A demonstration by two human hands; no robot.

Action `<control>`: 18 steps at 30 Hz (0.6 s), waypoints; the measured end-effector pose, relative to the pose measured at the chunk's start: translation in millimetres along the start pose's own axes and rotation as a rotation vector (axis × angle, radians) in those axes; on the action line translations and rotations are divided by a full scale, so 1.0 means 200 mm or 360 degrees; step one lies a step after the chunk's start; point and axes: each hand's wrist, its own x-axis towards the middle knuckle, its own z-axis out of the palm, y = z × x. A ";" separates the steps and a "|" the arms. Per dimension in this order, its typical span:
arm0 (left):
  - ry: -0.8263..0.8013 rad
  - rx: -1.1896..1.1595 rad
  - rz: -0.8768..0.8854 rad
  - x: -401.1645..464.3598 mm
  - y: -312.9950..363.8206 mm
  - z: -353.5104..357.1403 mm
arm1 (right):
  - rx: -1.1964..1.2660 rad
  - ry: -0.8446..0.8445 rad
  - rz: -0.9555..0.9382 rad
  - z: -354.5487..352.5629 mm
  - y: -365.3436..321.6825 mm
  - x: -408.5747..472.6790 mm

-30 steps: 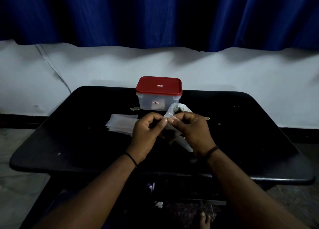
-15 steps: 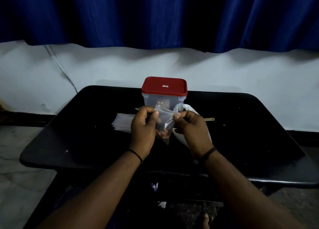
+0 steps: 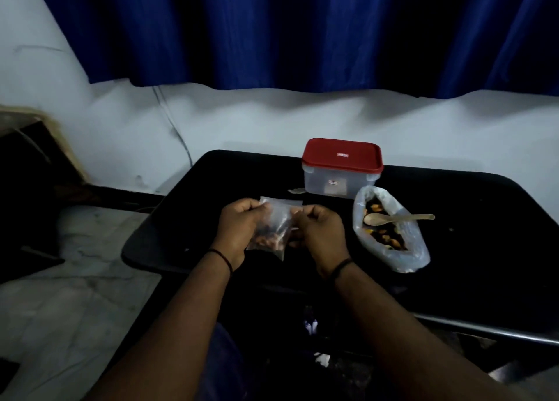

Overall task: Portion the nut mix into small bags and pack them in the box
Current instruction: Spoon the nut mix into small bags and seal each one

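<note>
Now: left hand [image 3: 239,228], right hand [image 3: 319,234] pinch small bag [image 3: 273,234] | spoon [image 3: 393,218] in nut bag [image 3: 402,249] | box [image 3: 341,170] lidded

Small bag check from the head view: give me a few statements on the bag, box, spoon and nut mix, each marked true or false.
1. Both hands hold the small bag by its top corners, left hand and right hand. True.
2. The small bag is empty. False: nuts sit in its lower part.
3. The box has its red lid on. True.
4. The wooden spoon lies on the bare table. False: its bowl rests in the open nut mix bag.
5. The nut mix bag lies left of the hands. False: it lies to their right.
</note>
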 end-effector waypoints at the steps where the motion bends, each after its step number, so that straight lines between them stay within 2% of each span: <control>1: -0.0015 0.0028 -0.0083 0.02 0.00 -0.07 | 0.0016 -0.0065 0.0082 0.03 0.02 0.00; 4: 0.0033 0.0098 -0.0245 0.08 -0.06 -0.23 | -0.0009 -0.0107 0.0217 0.06 0.04 -0.01; 8: 0.0032 0.0101 -0.0313 0.16 -0.10 -0.33 | -0.0257 0.0024 0.0160 0.05 0.10 0.04; 12: 0.0084 0.0235 -0.0257 0.22 -0.13 -0.33 | -0.1049 0.0130 -0.0299 -0.01 0.15 0.09; 14: 0.0080 0.0402 -0.0205 0.25 -0.15 -0.34 | -0.1313 0.0132 -0.0500 -0.02 0.17 0.13; 18: 0.0144 0.0672 -0.0098 0.30 -0.19 -0.36 | -0.1720 0.0092 -0.0650 -0.02 0.20 0.19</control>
